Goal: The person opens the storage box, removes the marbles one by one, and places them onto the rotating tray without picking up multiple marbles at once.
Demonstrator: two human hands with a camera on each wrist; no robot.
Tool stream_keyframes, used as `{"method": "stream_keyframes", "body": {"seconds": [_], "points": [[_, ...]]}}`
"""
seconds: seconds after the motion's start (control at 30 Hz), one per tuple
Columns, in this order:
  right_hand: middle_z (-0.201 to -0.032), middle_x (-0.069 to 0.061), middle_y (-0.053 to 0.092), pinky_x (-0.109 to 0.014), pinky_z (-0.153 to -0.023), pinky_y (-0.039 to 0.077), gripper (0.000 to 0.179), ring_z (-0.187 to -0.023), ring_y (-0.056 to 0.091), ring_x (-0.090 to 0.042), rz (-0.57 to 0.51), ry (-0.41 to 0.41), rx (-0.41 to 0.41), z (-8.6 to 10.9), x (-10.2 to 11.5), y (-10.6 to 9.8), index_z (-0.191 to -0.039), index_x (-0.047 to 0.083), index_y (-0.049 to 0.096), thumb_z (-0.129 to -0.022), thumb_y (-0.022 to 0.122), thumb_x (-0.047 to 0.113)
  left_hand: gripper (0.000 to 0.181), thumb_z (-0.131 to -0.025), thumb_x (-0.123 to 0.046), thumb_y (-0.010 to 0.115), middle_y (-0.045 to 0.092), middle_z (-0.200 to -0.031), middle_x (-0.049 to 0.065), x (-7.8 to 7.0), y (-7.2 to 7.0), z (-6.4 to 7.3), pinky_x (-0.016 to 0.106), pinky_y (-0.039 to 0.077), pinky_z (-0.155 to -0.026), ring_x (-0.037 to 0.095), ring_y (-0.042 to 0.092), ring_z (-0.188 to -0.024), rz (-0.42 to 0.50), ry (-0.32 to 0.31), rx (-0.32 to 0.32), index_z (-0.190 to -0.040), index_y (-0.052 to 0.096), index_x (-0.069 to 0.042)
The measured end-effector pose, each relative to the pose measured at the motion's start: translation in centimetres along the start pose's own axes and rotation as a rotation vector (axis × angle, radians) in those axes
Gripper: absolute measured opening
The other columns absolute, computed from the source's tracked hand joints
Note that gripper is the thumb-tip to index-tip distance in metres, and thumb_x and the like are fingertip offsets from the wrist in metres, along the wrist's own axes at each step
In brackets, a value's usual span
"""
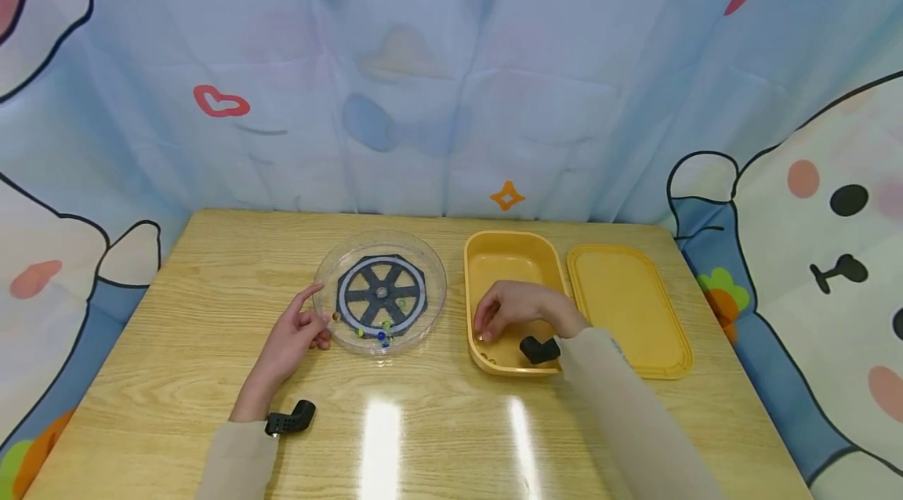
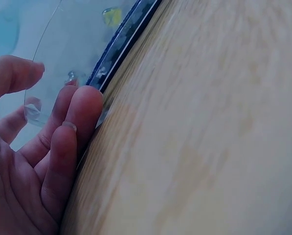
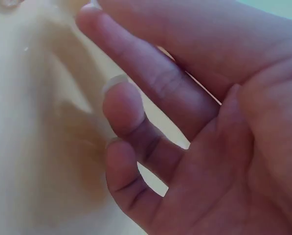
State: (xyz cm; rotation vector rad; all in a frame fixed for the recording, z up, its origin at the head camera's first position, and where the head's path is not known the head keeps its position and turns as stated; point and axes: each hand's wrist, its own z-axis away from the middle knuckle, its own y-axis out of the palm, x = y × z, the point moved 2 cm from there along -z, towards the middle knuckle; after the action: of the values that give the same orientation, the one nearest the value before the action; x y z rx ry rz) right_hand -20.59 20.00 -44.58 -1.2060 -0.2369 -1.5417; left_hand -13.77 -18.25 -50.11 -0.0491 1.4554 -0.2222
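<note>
A clear round dish [image 1: 436, 312] with a dark six-spoked wheel pattern [image 1: 382, 292] stands on the table. Several glass marbles [image 1: 382, 335], blue, yellow-green and amber, lie toward its near side. My left hand [image 1: 296, 331] touches the dish's left edge with relaxed fingers; the left wrist view shows fingertips [image 2: 84, 105] against the clear wall. Inside the yellow box [image 1: 511, 245] my right hand [image 1: 515, 306] reaches down near the front left corner, thumb and forefinger pinched together at a small glinting marble [image 1: 481, 338], mostly hidden by the fingers. More marbles [image 1: 489, 360] lie in that corner.
A flat yellow lid [image 1: 631, 308] lies right of the box, partly under the right sleeve [image 1: 628, 406]. The wooden table [image 1: 212, 280] meets a blue cartoon-printed curtain [image 1: 423, 132] at the back. Black wrist cameras [image 1: 291, 417] are worn on both wrists.
</note>
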Motion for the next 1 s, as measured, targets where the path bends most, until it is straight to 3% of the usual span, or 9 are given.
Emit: {"method": "stream_keyframes", "body": {"seconds": [0.3,0.43,0.53,0.67,1.0], "points": [[-0.092,-0.004,0.074,-0.032,-0.076,0.054,0.013,-0.084,0.067,-0.02,-0.055,-0.056,-0.14,1.5,0.4,-1.3,-0.096,0.004,0.076,-0.085,0.079,0.009,0.058,-0.101,-0.01,0.056,0.064,-0.082,0.015,0.1,0.1,0.0,0.03,0.055,-0.066,0.023,0.065,-0.07,-0.006,-0.009,0.002,-0.154,0.032,-0.014],[-0.092,-0.005,0.074,-0.032,-0.073,0.053,0.013,-0.084,0.063,-0.024,-0.056,-0.096,-0.219,2.2,0.8,-1.8,-0.097,0.005,0.077,-0.085,0.078,0.011,0.059,-0.102,-0.009,0.055,0.064,-0.082,0.016,-1.0,0.2,0.4,0.031,0.054,-0.066,0.025,0.065,-0.07,-0.003,-0.019,0.014,-0.155,0.031,-0.011],[-0.093,-0.006,0.074,-0.031,-0.073,0.051,0.013,-0.084,0.061,-0.026,-0.072,-0.117,-0.272,2.5,1.0,-2.0,-0.098,0.005,0.077,-0.086,0.078,0.011,0.058,-0.102,-0.009,0.055,0.064,-0.082,0.015,-1.0,0.2,0.4,0.03,0.055,-0.066,0.024,0.065,-0.07,-0.005,-0.02,0.012,-0.154,0.031,-0.011],[-0.095,-0.005,0.073,-0.031,-0.072,0.05,0.014,-0.084,0.059,-0.026,-0.075,-0.142,-0.348,2.6,1.6,-1.8,-0.099,0.006,0.076,-0.087,0.078,0.014,0.056,-0.102,-0.01,0.055,0.064,-0.082,0.014,0.0,0.1,-0.1,0.03,0.055,-0.066,0.022,0.064,-0.07,-0.019,-0.009,-0.003,-0.153,0.033,-0.016],[-0.099,0.001,0.07,-0.033,-0.071,0.047,0.011,-0.086,0.056,-0.023,-0.035,-0.198,-0.549,1.6,4.5,0.1,-0.102,0.012,0.075,-0.091,0.074,0.015,0.056,-0.102,-0.01,0.055,0.064,-0.082,0.014,0.2,0.0,-0.2,0.031,0.056,-0.065,0.023,0.064,-0.069,-0.013,0.007,0.001,-0.153,0.034,-0.017]]}}
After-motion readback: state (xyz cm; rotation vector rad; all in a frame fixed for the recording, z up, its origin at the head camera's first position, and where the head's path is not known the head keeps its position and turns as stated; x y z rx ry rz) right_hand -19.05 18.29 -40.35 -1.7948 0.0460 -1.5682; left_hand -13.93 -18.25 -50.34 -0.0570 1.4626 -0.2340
